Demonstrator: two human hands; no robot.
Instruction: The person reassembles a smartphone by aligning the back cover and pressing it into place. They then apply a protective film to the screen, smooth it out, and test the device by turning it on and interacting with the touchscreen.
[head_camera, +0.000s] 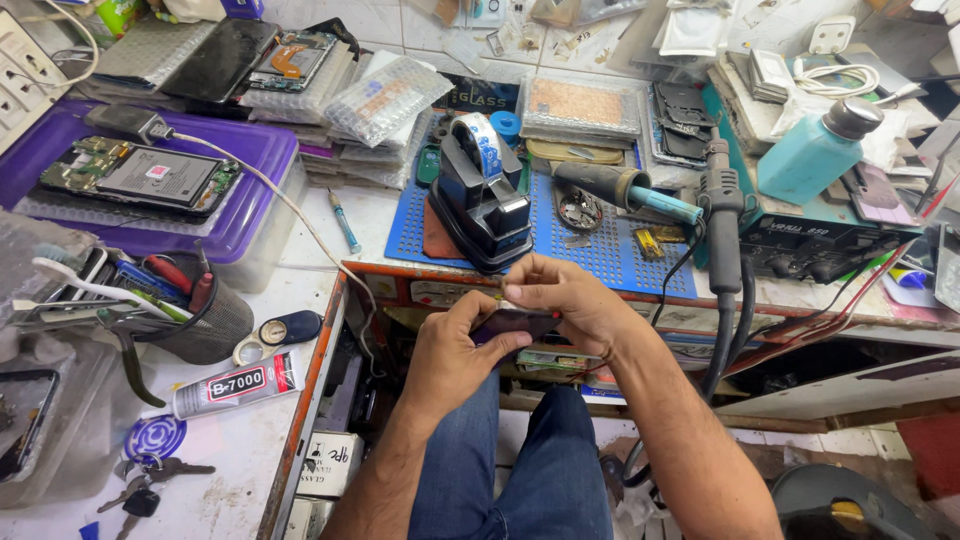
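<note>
Both my hands hold a small dark flat phone part (512, 324) over my lap, in front of the bench edge. My left hand (455, 352) grips it from below and the left, thumb on top. My right hand (570, 300) pinches its upper right end with the fingertips. A black tape dispenser (482, 195) with a roll of tape stands on the blue perforated mat (600, 250) just beyond my hands.
A purple box lid (250, 175) carries an opened phone (140, 176) with a cable. A pen cup (205, 320), a glue tube (235, 385) and keys (150, 490) lie left. A hot-air handle (722, 225), soldering station (810, 245) and teal bottle (815, 152) sit right.
</note>
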